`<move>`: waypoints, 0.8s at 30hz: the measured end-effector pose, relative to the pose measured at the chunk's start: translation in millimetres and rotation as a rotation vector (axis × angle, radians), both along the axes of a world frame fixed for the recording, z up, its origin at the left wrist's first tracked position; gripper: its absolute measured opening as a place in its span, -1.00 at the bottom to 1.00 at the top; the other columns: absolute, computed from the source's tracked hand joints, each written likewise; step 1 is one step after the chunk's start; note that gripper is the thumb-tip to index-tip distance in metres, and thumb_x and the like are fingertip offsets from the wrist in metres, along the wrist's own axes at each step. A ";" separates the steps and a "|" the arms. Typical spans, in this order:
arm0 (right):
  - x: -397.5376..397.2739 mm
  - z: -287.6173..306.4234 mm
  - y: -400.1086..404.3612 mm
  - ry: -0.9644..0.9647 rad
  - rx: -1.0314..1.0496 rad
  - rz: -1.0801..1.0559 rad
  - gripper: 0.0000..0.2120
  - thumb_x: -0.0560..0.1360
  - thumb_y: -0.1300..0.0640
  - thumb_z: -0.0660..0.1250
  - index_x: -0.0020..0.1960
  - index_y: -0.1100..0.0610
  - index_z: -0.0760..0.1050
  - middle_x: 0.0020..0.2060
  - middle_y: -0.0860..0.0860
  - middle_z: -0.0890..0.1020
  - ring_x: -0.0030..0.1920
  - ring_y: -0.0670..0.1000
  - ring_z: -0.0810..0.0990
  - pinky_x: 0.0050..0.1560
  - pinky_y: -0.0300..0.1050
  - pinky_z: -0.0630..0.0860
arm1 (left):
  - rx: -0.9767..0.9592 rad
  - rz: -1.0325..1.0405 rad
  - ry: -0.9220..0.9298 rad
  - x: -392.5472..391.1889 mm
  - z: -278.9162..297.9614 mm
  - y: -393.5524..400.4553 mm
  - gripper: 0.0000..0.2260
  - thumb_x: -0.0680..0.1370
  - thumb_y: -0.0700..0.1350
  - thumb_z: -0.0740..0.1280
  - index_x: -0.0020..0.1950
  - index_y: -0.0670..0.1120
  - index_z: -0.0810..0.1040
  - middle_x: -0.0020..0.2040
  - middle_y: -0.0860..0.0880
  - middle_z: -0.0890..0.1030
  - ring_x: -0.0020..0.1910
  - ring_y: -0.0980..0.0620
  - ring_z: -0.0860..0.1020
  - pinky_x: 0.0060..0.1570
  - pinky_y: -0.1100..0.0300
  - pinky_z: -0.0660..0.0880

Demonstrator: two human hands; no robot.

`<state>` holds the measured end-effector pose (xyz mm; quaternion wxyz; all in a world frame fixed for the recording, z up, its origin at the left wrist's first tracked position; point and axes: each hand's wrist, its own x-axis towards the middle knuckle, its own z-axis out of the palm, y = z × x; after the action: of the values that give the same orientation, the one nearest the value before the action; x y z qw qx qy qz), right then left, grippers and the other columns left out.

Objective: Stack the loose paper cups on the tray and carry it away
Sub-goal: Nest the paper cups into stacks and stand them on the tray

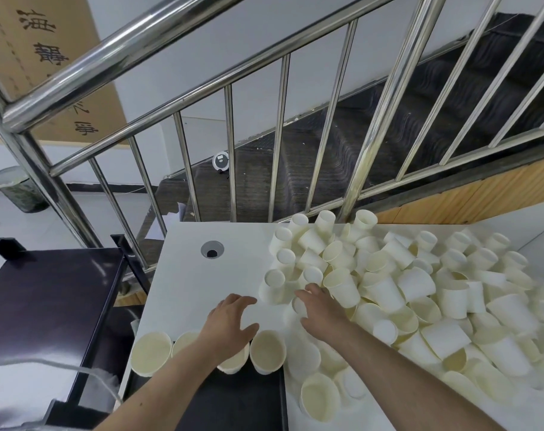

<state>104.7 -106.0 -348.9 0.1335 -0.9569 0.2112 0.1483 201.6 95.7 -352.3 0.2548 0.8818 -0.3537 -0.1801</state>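
Your left hand [230,318] is hovering spread over upright cups [268,349] | your right hand [319,309] is reaching spread-fingered into the loose paper cups [420,293], gripping nothing.

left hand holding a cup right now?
No. The left hand is spread open with straight fingers over the white table, above the upright cups at the near edge, gripping none.

Table [202,275] left half is bare up to the far edge, only a cable hole [212,249] there. Right half blocked by loose cup pile [420,290]. Near edge: upright cups [267,351] in a row. Railing [233,150] just behind far edge.
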 end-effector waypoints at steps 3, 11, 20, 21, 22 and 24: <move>7.7 -8.9 -3.6 0.029 0.026 0.028 -0.52 0.52 0.23 0.23 0.43 0.09 0.28 0.39 0.02 0.27 0.36 0.09 0.27 0.17 -0.05 0.45 | -0.011 0.024 0.027 0.5 -3.0 -5.7 -0.56 0.51 0.04 0.32 0.38 0.07 0.36 0.29 0.10 0.41 0.27 0.09 0.40 0.26 0.19 0.35; 9.8 -18.3 -11.4 -0.008 0.123 0.023 -0.55 0.53 0.16 0.24 0.41 0.06 0.33 0.31 0.05 0.37 0.29 0.10 0.36 0.24 -0.05 0.41 | -0.028 0.067 0.087 -0.2 -7.4 -18.2 -0.56 0.51 0.02 0.33 0.38 0.06 0.37 0.28 0.10 0.41 0.28 0.10 0.39 0.22 0.24 0.37; 16.3 27.2 -18.7 -0.441 1.154 -0.806 -0.79 0.56 0.11 0.25 0.14 0.16 0.54 0.00 0.11 0.61 -0.09 0.07 0.62 -0.16 -0.08 0.59 | -0.391 0.207 0.419 -8.8 17.9 -51.3 -0.41 0.39 0.08 0.50 0.30 0.25 0.27 0.19 0.22 0.41 0.14 0.21 0.47 0.07 0.32 0.45; 15.9 29.4 -18.2 -0.441 1.243 -0.847 -0.77 0.57 0.12 0.25 0.15 0.19 0.54 -0.05 0.13 0.61 -0.13 0.10 0.62 -0.18 -0.08 0.57 | -0.430 0.199 0.436 -10.6 22.9 -55.3 -0.43 0.40 0.05 0.50 0.27 0.26 0.26 0.15 0.27 0.43 0.09 0.25 0.50 -0.02 0.39 0.46; 16.0 30.8 -16.7 -0.438 1.308 -0.873 -0.76 0.57 0.12 0.25 0.15 0.20 0.54 -0.08 0.13 0.61 -0.15 0.11 0.62 -0.19 -0.08 0.56 | -0.472 0.200 0.445 -11.7 26.3 -57.1 -0.45 0.41 0.02 0.49 0.26 0.26 0.27 0.12 0.28 0.46 0.05 0.29 0.52 -0.09 0.43 0.46; 13.8 32.8 -17.4 -0.437 1.378 -0.884 -0.76 0.57 0.13 0.25 0.16 0.21 0.54 -0.12 0.12 0.61 -0.17 0.10 0.61 -0.19 -0.08 0.55 | -0.544 0.221 0.468 -12.5 29.7 -61.4 -0.48 0.43 0.01 0.47 0.30 0.21 0.31 0.11 0.25 0.49 0.02 0.29 0.55 -0.14 0.41 0.48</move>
<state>118.5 -123.4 -316.1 0.7704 -0.4983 0.3977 -0.0101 189.1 34.2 -322.6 0.5716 0.7497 -0.2235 -0.2474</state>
